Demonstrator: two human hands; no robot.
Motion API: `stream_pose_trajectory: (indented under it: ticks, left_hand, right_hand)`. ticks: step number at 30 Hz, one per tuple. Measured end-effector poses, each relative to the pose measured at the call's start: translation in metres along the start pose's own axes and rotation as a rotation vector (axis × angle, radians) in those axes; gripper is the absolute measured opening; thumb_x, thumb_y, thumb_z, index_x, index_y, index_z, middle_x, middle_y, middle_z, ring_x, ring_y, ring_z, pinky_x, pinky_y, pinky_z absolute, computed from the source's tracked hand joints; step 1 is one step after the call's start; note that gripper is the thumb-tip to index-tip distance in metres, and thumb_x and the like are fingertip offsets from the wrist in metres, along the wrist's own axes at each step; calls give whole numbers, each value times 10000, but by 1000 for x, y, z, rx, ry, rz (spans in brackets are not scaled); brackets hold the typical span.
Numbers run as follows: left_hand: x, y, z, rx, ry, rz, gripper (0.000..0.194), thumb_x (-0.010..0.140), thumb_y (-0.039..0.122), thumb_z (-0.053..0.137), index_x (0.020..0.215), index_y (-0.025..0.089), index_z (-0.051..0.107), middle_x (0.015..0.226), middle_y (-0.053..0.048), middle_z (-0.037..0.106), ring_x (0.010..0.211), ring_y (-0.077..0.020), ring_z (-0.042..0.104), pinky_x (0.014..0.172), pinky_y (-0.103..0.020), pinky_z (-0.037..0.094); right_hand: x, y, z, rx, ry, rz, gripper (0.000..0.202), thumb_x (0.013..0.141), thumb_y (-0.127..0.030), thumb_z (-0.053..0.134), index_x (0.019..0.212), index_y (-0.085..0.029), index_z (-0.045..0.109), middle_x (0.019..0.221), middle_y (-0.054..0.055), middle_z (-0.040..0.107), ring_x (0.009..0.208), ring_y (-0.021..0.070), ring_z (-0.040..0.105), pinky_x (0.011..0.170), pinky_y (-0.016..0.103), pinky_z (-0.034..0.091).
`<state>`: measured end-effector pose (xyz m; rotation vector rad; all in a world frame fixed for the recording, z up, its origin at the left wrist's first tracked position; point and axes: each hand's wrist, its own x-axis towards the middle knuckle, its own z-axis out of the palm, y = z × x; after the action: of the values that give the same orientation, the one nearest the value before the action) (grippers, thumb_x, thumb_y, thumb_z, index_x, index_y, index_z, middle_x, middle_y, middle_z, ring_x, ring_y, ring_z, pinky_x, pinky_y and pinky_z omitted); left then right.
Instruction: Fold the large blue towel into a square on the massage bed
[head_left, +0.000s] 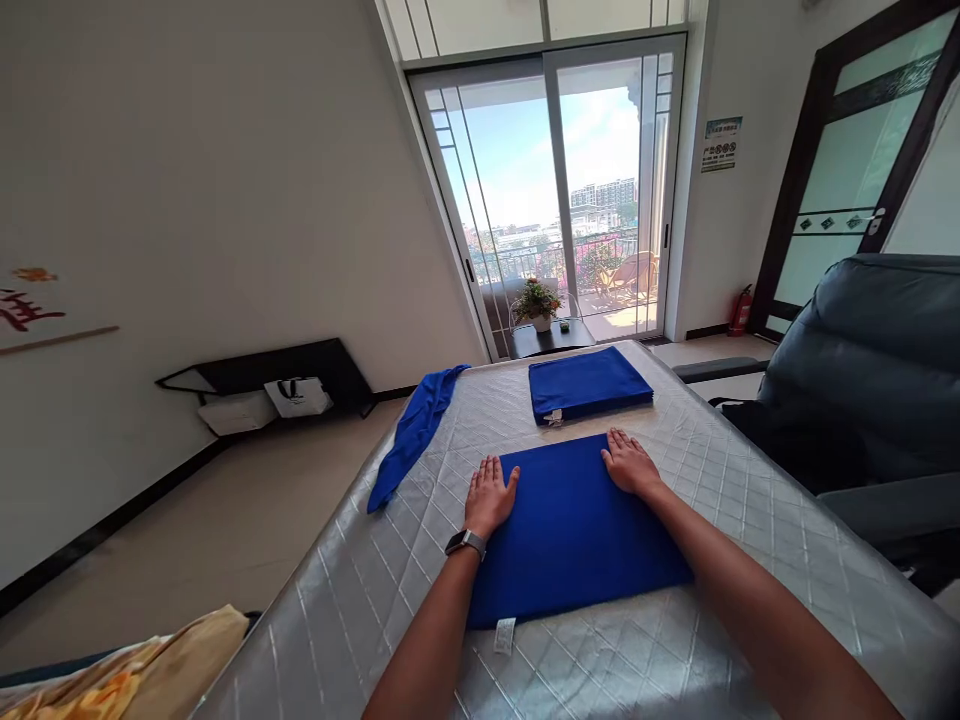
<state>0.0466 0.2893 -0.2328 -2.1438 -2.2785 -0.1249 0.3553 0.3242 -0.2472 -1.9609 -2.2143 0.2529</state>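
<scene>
A flat blue cloth (pixel 574 530), folded into a rectangle, lies in front of me with a white label at its near edge. My left hand (pixel 490 497) rests flat on its upper left edge, fingers stretched out. On the upper right corner lies my right hand (pixel 628 462), palm down with fingers extended. Just beyond is a neat stack of folded blue cloth (pixel 589 382), with a small tag at its front left corner. A crumpled blue cloth (pixel 420 430) drapes over the left edge of the mattress.
Everything blue lies on a silvery quilted mattress (pixel 375 600). A dark armchair (pixel 885 340) stands close on the right. Past the far end is a small table (pixel 551 340) with a potted plant (pixel 537 304). Patterned fabric (pixel 150 675) sits at the lower left.
</scene>
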Motion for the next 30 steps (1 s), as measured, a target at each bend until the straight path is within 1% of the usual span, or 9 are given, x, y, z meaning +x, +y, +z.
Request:
stream_pose_trajectory:
  ticks: [5, 10, 16, 19, 22, 24, 26, 28, 30]
  left_hand:
    - [-3, 4, 1, 3, 2, -17, 822, 1016, 589, 112, 1575, 16, 300, 1670, -191, 239, 1560, -270, 207, 1263, -422, 183]
    - [-4, 5, 1, 1, 7, -18, 816, 1017, 575, 115, 1575, 7, 290, 1670, -192, 234, 1558, -271, 212, 1263, -423, 183]
    - [1, 13, -11, 24, 2, -27, 843, 1009, 588, 138, 1548, -37, 312, 1617, -285, 301, 1533, -363, 261, 1233, -541, 226]
    - [-3, 49, -12, 21, 16, 41, 852, 1017, 590, 103, 1551, -41, 310, 1628, -286, 280, 1542, -359, 233, 1242, -535, 213]
    - [-18, 105, 0, -18, 11, 240, 787, 1031, 586, 104, 1580, 67, 322, 1658, -178, 296, 1555, -254, 228, 1260, -426, 222]
    - [-30, 136, 8, -65, 14, 377, 738, 1042, 563, 119, 1591, 113, 318, 1658, -148, 312, 1555, -228, 228, 1262, -423, 229]
    - [-39, 150, 11, -104, 18, 440, 721, 1045, 551, 125, 1599, 126, 304, 1658, -156, 306, 1558, -240, 217, 1263, -463, 227]
    - [-43, 143, 8, -113, 5, 415, 742, 1040, 574, 115, 1603, 125, 296, 1662, -160, 288, 1560, -250, 204, 1265, -481, 220]
    - [-44, 115, 3, -87, -9, 358, 784, 1031, 604, 100, 1598, 100, 300, 1665, -166, 273, 1560, -253, 201, 1269, -468, 205]
  right_hand:
    - [-6, -6, -8, -10, -1, 25, 679, 1026, -374, 189, 1617, -43, 219, 1696, 125, 172, 1568, 213, 129, 1258, 401, 89]
    - [-29, -5, -4, -16, 6, -5, 689, 1035, -399, 165, 1616, -31, 211, 1698, 125, 159, 1571, 210, 105, 1261, 396, 74]
    - [-44, -2, 4, 22, 0, -14, 713, 1034, -440, 160, 1619, -36, 199, 1699, 114, 160, 1572, 201, 94, 1260, 384, 81]
    - [-44, -3, 3, 35, 0, -3, 716, 1031, -444, 159, 1621, -39, 194, 1700, 115, 150, 1573, 198, 83, 1260, 388, 78]
    - [-43, -4, 1, 30, 3, -5, 716, 1032, -445, 167, 1619, -37, 203, 1699, 121, 144, 1573, 209, 95, 1260, 392, 85]
    - [-44, -4, 0, 12, 7, -15, 707, 1033, -433, 182, 1616, -33, 216, 1695, 125, 158, 1570, 215, 117, 1259, 389, 98]
    - [-45, -3, 0, 0, 12, -24, 701, 1034, -425, 191, 1614, -31, 224, 1692, 126, 172, 1568, 218, 130, 1258, 389, 108]
    - [-45, -3, 0, 3, 15, -23, 703, 1038, -431, 187, 1615, -31, 218, 1693, 124, 170, 1569, 216, 127, 1261, 391, 106]
    - [-45, -3, 0, 13, 17, -12, 707, 1041, -449, 175, 1617, -40, 212, 1697, 115, 160, 1570, 211, 119, 1263, 388, 96]
